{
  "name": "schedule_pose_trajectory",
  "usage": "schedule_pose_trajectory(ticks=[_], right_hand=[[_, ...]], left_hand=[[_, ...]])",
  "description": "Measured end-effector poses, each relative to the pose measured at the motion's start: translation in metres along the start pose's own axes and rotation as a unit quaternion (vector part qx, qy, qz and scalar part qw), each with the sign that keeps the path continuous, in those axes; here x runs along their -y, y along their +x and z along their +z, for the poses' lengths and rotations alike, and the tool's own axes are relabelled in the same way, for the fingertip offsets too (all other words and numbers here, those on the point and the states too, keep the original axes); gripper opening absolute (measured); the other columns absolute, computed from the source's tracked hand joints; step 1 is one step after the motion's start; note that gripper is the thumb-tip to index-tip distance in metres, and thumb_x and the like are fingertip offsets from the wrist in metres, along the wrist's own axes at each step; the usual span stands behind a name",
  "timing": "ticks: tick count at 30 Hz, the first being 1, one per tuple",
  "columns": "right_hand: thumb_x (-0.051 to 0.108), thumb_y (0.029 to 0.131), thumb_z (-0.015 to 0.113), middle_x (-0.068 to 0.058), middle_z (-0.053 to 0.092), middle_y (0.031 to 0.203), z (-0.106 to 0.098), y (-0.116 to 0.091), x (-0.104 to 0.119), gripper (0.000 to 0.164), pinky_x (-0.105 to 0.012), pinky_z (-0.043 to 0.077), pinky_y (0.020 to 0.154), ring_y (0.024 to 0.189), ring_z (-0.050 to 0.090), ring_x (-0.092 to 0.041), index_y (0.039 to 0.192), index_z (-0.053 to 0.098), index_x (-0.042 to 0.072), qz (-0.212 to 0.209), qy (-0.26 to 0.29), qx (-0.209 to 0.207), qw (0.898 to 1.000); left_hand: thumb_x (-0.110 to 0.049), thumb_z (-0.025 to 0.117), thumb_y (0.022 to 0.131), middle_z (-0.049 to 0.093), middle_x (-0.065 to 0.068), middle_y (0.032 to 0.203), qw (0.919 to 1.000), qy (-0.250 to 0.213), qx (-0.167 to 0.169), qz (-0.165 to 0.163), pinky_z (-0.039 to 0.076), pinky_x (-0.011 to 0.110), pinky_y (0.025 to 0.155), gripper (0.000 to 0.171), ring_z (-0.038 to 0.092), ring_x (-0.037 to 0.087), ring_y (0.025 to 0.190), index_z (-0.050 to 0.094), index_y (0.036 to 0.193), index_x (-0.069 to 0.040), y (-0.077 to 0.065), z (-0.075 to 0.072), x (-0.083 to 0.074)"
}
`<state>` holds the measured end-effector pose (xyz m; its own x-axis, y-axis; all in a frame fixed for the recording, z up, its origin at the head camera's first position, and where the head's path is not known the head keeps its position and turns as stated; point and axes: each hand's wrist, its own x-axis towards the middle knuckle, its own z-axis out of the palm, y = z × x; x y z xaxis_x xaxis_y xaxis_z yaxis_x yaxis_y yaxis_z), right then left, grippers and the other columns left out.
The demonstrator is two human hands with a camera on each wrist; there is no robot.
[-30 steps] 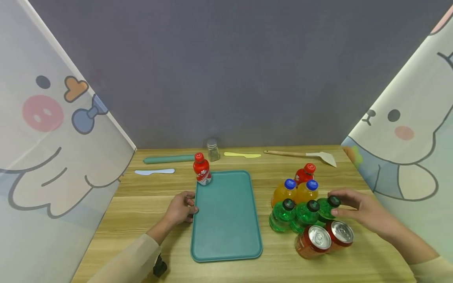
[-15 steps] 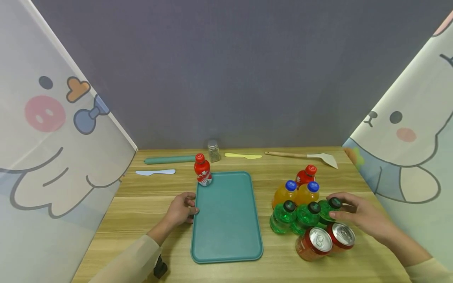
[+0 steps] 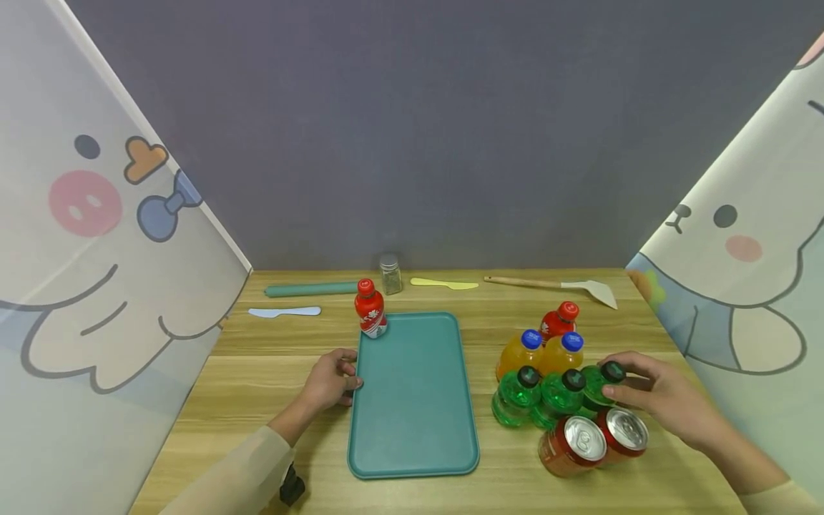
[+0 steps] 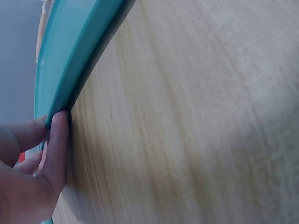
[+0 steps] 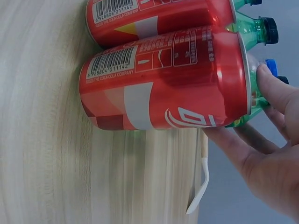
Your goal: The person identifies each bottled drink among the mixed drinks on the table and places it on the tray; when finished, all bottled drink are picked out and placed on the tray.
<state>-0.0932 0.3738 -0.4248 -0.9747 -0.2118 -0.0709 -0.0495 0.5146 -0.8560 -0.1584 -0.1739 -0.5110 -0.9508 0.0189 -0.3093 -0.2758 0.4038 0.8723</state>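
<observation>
A teal tray (image 3: 413, 400) lies on the wooden table, and my left hand (image 3: 331, 379) pinches its left rim between thumb and fingers. The left wrist view shows the fingertips (image 4: 60, 123) right at the tray's edge. My right hand (image 3: 656, 390) has thumb and fingers around the rightmost green bottle (image 3: 595, 386), near its black cap. Two more green bottles (image 3: 517, 397) stand to its left. Two red soda cans (image 5: 163, 84) are in front and partly hide the held bottle. Behind are two orange-juice bottles (image 3: 518, 354) with blue caps and a red bottle (image 3: 558, 323).
Another red bottle (image 3: 370, 309) stands at the tray's back left corner. Along the back lie a green rod (image 3: 310, 289), a blue knife (image 3: 285, 312), a yellow knife (image 3: 444, 284) and a spatula (image 3: 547, 283), with a spice jar (image 3: 390, 275) among them. Walls enclose the table's back and sides.
The head view has shifted slightly. My right hand stays at the rightmost green bottle, its fingers a little closer around it. My left hand keeps its place at the tray rim.
</observation>
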Motion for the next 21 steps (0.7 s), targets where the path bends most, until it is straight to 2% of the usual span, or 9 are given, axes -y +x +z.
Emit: schedule_pose_trajectory(ticks=[9, 13, 21], right_hand=[[0.004, 0.096, 0.07, 0.017, 0.066, 0.116, -0.005, -0.002, 0.007, 0.038, -0.036, 0.066, 0.075, 0.1, 0.071, -0.003, 0.13, 0.057, -0.007, -0.017, 0.031, -0.006, 0.999], [0.002, 0.096, 0.07, 0.019, 0.067, 0.115, -0.012, -0.003, 0.016, 0.037, -0.035, 0.066, 0.073, 0.101, 0.07, -0.001, 0.13, 0.058, -0.006, -0.022, 0.018, -0.02, 0.999], [0.007, 0.096, 0.072, 0.022, 0.069, 0.115, -0.034, -0.007, 0.045, 0.038, -0.025, 0.063, 0.073, 0.1, 0.068, 0.004, 0.132, 0.061, 0.003, -0.013, -0.045, -0.052, 0.998]], left_hand=[[0.011, 0.072, 0.088, 0.057, 0.013, 0.096, 1.0, -0.003, 0.003, 0.001, 0.063, 0.038, 0.054, 0.051, 0.063, 0.018, 0.072, 0.056, 0.135, 0.003, 0.0, 0.0, 0.0], [0.011, 0.073, 0.087, 0.057, 0.013, 0.096, 1.0, 0.0, 0.002, 0.001, 0.063, 0.038, 0.054, 0.052, 0.063, 0.018, 0.072, 0.056, 0.135, 0.003, 0.0, 0.0, -0.001], [0.011, 0.073, 0.087, 0.057, 0.013, 0.096, 1.0, 0.005, 0.003, 0.0, 0.063, 0.037, 0.054, 0.052, 0.062, 0.018, 0.07, 0.055, 0.136, 0.003, -0.001, -0.001, -0.001]])
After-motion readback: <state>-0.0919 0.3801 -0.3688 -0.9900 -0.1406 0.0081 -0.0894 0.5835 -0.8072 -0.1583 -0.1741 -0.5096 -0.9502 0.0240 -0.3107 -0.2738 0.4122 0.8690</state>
